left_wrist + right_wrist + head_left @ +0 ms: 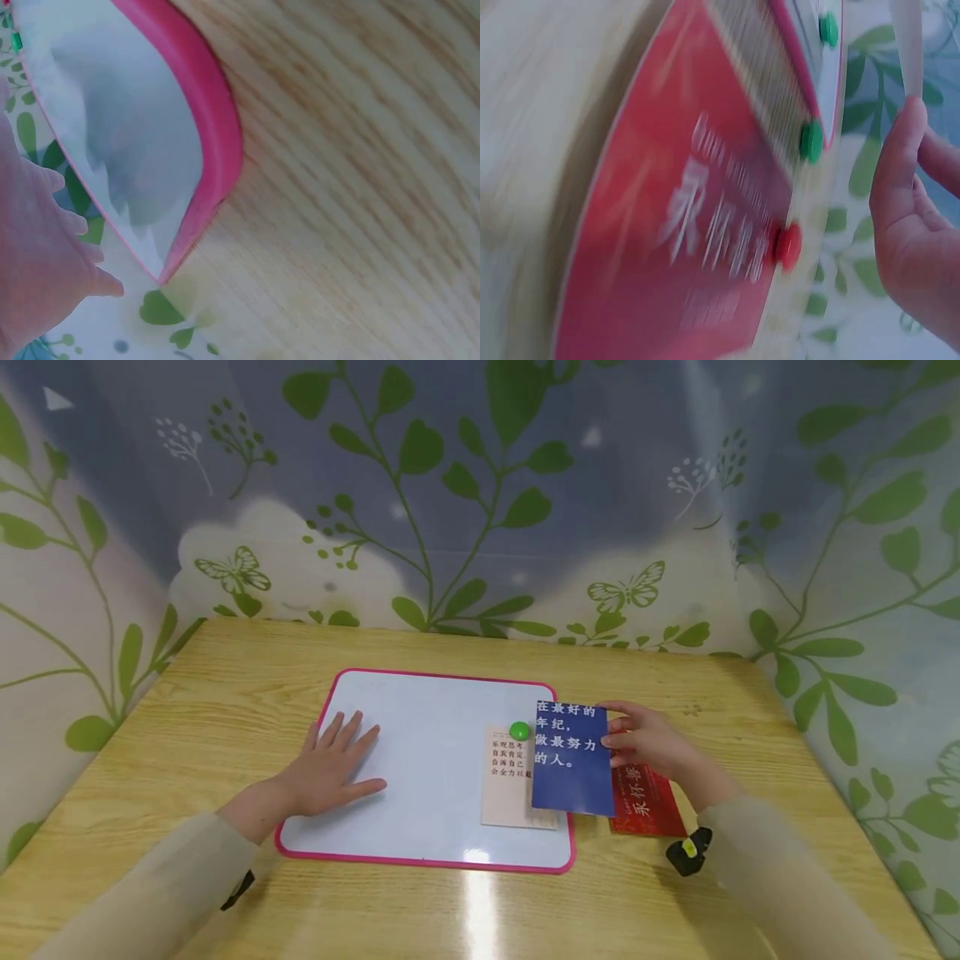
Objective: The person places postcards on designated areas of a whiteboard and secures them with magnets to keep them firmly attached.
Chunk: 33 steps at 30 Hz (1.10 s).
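Note:
My left hand [326,772], its fingers spread, lies over the left side of a small whiteboard [420,760] with a pink frame. My right hand [648,743] pinches a blue card [573,785] with white Chinese characters by its right edge. In the right wrist view the card [909,45] shows edge-on above the fingertips. It overlaps the board's right edge and part of a cream card [510,797]. That cream card lies on the board, with a green round magnet [519,731] at its top.
Beneath the right hand, a red card [648,814] with white characters rests on the wooden table [360,914]. The right wrist view shows a red magnet [788,246] and another green magnet [811,141] close to it. A leaf-patterned wall covering [480,577] borders the table's back and sides.

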Available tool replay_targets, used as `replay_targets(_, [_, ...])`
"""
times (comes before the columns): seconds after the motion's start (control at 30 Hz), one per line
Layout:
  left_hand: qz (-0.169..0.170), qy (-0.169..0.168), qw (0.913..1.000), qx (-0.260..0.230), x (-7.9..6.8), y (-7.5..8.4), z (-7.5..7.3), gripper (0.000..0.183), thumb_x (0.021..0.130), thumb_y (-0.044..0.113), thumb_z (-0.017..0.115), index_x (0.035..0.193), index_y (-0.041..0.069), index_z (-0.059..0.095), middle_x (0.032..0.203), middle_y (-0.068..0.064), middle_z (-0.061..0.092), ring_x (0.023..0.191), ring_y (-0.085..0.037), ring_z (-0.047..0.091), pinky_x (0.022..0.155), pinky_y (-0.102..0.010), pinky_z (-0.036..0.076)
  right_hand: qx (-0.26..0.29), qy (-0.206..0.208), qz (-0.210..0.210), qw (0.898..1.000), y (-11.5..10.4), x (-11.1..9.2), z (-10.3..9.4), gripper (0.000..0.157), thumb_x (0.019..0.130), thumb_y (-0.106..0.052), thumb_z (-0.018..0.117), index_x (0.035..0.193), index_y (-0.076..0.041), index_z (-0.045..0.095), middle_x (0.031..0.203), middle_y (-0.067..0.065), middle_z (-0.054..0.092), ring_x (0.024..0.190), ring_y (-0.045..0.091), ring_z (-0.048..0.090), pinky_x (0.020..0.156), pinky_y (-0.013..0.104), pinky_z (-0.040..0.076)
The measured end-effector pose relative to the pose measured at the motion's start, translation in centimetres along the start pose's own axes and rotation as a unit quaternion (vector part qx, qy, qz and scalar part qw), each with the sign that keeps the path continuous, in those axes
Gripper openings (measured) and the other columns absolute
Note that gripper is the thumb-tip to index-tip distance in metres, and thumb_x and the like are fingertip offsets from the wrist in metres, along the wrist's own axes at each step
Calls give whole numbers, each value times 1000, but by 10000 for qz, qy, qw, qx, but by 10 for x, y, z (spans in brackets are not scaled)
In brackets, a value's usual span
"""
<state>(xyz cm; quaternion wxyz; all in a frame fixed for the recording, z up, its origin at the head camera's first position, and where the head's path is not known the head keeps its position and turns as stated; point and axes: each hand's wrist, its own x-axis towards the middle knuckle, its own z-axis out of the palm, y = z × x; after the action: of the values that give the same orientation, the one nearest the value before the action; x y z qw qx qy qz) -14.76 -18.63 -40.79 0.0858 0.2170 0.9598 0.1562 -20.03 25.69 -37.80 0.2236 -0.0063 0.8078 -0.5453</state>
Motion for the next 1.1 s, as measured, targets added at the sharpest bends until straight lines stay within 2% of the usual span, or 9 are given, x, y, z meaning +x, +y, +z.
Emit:
replay_targets(0.27, [68,23,10000,10,-1,2,0,80,89,52,53,147,3,27,154,-26,13,140,-50,5,107,-70,1,153,-224,91,9996,-22,24,48,60,89,4,55,143,-4,30,98,9,46,73,14,59,62,28,57])
replay_targets(0.4, [46,96,9999,109,-2,-5,5,80,89,50,54,146,1,27,153,-28,14,140,-51,6,107,-69,3,55,-255,86,9996,-30,32,66,59,88,3,57,142,-5,33,97,9,47,72,13,58,62,29,57])
replay_targets(0.67, [-216,183,9996,63,-12,-23,10,81,90,52,52,146,0,26,153,-29,14,138,-54,7,106,-71,4,16,-237,35,9997,-38,40,85,58,88,5,57,141,-6,36,97,10,49,73,15,59,61,28,57])
replay_targets(0.83, [-359,226,9991,-98,-17,-27,10,82,88,49,55,145,-3,27,152,-31,14,139,-52,9,106,-70,4,-53,-150,122,9998,-42,47,96,59,87,4,58,140,-7,37,96,10,48,73,16,59,61,29,57])
replay_targets(1.1, [-465,99,9989,4,-21,-30,9,86,89,54,51,145,-6,24,152,-30,14,140,-48,11,108,-68,5,139,-118,190,9997,-47,57,119,58,87,6,58,140,-8,39,92,8,47,72,15,59,60,31,57])
